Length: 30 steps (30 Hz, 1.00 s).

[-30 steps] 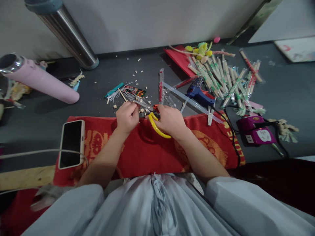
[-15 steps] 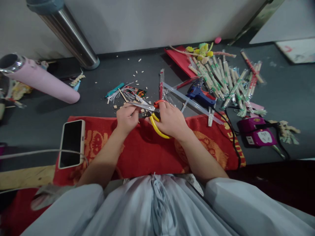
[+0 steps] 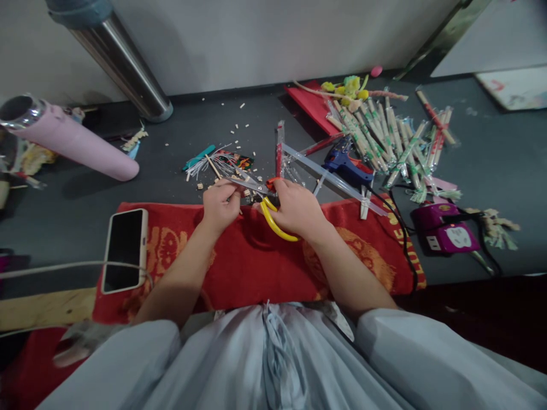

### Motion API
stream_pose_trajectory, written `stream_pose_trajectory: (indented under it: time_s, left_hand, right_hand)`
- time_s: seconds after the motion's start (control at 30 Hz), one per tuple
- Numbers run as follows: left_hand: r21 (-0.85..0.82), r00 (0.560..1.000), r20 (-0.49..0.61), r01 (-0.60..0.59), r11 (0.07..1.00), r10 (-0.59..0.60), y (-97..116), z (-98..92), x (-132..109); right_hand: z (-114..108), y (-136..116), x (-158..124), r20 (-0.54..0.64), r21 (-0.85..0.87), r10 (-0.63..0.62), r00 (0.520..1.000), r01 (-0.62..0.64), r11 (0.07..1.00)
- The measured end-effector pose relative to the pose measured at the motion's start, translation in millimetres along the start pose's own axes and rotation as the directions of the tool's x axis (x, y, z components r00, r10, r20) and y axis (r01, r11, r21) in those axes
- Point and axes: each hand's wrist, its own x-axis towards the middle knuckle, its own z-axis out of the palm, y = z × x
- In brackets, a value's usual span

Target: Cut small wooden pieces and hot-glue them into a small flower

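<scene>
My right hand (image 3: 297, 209) is closed round the yellow and red handles of a pair of scissors (image 3: 261, 196), whose metal blades point left toward my left hand (image 3: 220, 204). My left hand is pinched shut on something small at the blade tips; I cannot make it out. Both hands hover over the far edge of a red towel (image 3: 252, 256) on the dark table. Small pale cut bits (image 3: 239, 122) lie scattered just beyond the hands, beside a bundle of thin strips and a teal stick (image 3: 199, 156).
A phone (image 3: 125, 249) with a cable lies on the towel's left end. A pink bottle (image 3: 72, 142) and a steel tube (image 3: 115, 57) lie at the back left. A blue glue gun (image 3: 346, 164), wrapped sticks (image 3: 384, 136) and a purple power strip (image 3: 447, 230) sit to the right.
The scissors opened and lifted slightly half a second ago, then closed down again toward my left hand's fingertips. Both hands stay in nearly the same place.
</scene>
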Motion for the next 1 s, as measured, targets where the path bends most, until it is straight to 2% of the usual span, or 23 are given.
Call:
stream_pose_trajectory:
  time_s: [0.3,0.57,0.8,1.0]
  left_hand:
    - [0.061,0.999,-0.026,-0.025,0.998,0.027,-3.3,1.1,-1.3]
    - [0.051,0.998,0.017,0.057,0.997,-0.058,-1.1,1.5,-1.2]
    - [-0.028,0.999,-0.022,0.047,0.998,-0.048,-1.8,0.0,-0.4]
    - [-0.138,0.982,0.069,0.182,0.974,-0.174,-0.7,-3.4,-0.3]
  right_hand:
    - [-2.6,-4.0,-0.6,0.046,-0.054,0.049,0.998,-0.047,0.997]
    - [-1.9,-7.2,0.4,0.075,-0.092,0.091,0.993,-0.084,0.992]
    - [3.3,-1.5,0.1,-0.015,-0.046,0.012,1.000,-0.013,0.999]
    - [0.5,1.9,-2.3,-0.044,0.006,-0.070,0.997,0.070,0.998]
